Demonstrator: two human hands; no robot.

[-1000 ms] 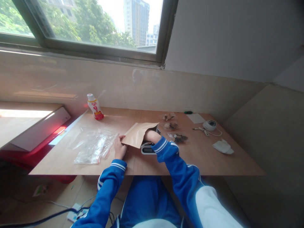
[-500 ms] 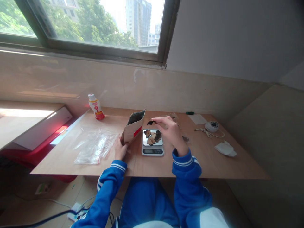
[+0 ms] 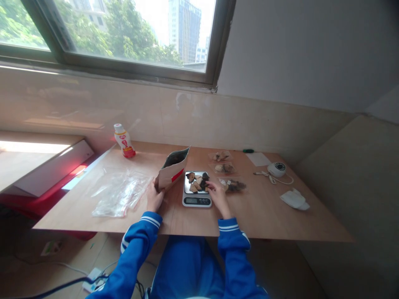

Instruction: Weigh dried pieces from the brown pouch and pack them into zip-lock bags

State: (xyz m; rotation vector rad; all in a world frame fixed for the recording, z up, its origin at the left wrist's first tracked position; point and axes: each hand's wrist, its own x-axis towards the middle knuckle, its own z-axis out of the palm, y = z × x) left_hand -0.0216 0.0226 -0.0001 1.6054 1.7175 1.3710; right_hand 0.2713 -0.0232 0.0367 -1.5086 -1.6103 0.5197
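My left hand (image 3: 155, 197) grips the lower left side of a brown paper pouch (image 3: 168, 177) with a red label. The pouch stands tilted, its mouth open and dark inside. Right beside it is a small digital kitchen scale (image 3: 197, 202) with a mirror-like plate. Brown and dark dried slices (image 3: 195, 185), perhaps mushroom, lie in a loose pile on the plate. My right hand (image 3: 219, 195) is at the plate's right edge, its thumb and fingers pinched on a dried slice at the pile's side; the fingertips partly hide it.
Several clear zip bags (image 3: 120, 193) lie flat at left, near a white and red bottle (image 3: 125, 142). Right of the scale are filled bags of dried pieces (image 3: 225, 167). Farther right are a white dome camera (image 3: 277, 169) with its cable, a paper sheet (image 3: 258, 159) and a crumpled tissue (image 3: 294, 199).
My right hand has come down from above the scale with a dark slice to the plate's right edge, uncovering the filled bags behind. My left hand still holds the pouch.
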